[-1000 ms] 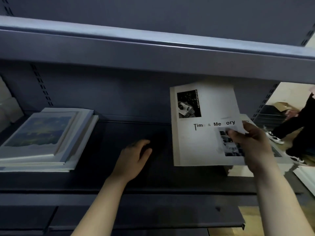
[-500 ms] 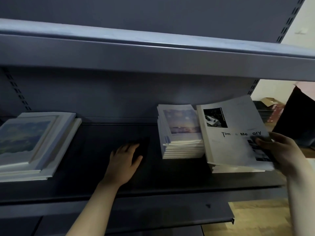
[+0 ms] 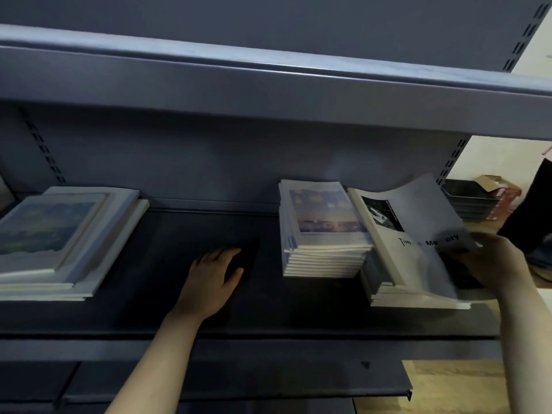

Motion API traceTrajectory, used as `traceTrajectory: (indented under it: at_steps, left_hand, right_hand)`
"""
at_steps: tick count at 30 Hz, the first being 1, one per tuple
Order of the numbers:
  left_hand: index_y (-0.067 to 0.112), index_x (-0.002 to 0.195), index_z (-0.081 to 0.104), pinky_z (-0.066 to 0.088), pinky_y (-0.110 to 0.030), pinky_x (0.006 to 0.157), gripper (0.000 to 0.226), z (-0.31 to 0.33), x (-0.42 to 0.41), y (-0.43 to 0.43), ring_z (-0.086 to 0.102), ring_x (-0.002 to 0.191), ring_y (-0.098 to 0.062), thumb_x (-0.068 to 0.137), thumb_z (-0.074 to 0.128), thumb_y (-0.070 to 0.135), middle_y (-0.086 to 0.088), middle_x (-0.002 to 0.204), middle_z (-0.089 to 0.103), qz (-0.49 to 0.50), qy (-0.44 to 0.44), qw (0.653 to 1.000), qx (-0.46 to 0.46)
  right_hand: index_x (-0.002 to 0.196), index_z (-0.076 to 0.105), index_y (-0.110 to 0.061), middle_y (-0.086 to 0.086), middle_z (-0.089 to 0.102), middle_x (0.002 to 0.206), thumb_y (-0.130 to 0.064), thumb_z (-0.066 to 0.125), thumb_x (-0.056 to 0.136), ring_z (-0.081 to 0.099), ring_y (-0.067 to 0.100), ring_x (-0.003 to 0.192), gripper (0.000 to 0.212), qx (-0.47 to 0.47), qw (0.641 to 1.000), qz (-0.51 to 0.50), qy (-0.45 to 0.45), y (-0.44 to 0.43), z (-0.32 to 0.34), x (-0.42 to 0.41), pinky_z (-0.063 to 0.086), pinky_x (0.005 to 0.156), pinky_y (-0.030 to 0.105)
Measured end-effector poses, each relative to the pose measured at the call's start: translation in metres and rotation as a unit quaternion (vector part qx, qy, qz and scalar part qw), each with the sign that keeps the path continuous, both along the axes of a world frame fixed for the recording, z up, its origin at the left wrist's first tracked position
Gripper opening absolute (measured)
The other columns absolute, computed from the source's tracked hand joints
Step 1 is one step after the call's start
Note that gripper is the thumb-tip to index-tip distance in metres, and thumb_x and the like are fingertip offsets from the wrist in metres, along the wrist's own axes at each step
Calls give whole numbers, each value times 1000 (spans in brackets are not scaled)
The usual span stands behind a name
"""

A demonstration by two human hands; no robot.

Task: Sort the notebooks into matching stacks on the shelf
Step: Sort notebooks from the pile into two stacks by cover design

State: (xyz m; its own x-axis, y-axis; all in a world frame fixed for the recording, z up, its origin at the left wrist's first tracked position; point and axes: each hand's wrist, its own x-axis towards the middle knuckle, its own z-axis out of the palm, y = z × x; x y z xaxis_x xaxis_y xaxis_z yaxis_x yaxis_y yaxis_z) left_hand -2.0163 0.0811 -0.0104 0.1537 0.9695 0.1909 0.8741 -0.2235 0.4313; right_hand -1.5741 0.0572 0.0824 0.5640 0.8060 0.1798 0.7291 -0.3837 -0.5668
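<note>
Your left hand [image 3: 213, 276] lies palm down on the bare middle of the shelf [image 3: 298, 322], fingers loosely spread and holding nothing. Your right hand [image 3: 497, 264] pinches the right edge of the grey notebook [image 3: 415, 231], which tilts and bends above the right-end stack [image 3: 418, 298]. Just left of that stands the sunset-cover stack [image 3: 322, 228]. The blue-cover stack [image 3: 59, 234] lies well apart, at the shelf's left end.

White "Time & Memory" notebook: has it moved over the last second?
Yes. The white "Time & Memory" notebook in the right hand went rightward, clear of the pastel-cover notebook stack it hid, and down toward the white stack.
</note>
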Motion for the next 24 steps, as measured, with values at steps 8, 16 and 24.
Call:
traceTrajectory:
  at_steps: [8,16,24]
  left_hand:
    - [28,141,39,27,-39,110,43,1,3,-1,39,133,-17,99,42,34,3,145,44,15,1,1000,8]
    - [26,136,47,34,-39,105,40,6,14,3,46,125,-21,96,47,29,1,139,49,59,14,998,16]
    - [16,138,47,35,-44,106,47,6,41,3,45,124,-29,91,48,16,-8,139,47,122,17,992,16]
  right_hand:
    - [117,66,-8,22,69,98,-15,70,84,54,28,72,34,-1,997,-22,-72,3,0,11,49,65,40]
    - [118,66,-5,25,69,101,-15,72,83,64,43,89,37,-8,998,8,-64,7,-3,5,42,65,37]
    - [115,67,-6,25,69,105,-16,69,84,64,42,97,33,4,999,15,-52,7,-2,2,48,75,42]
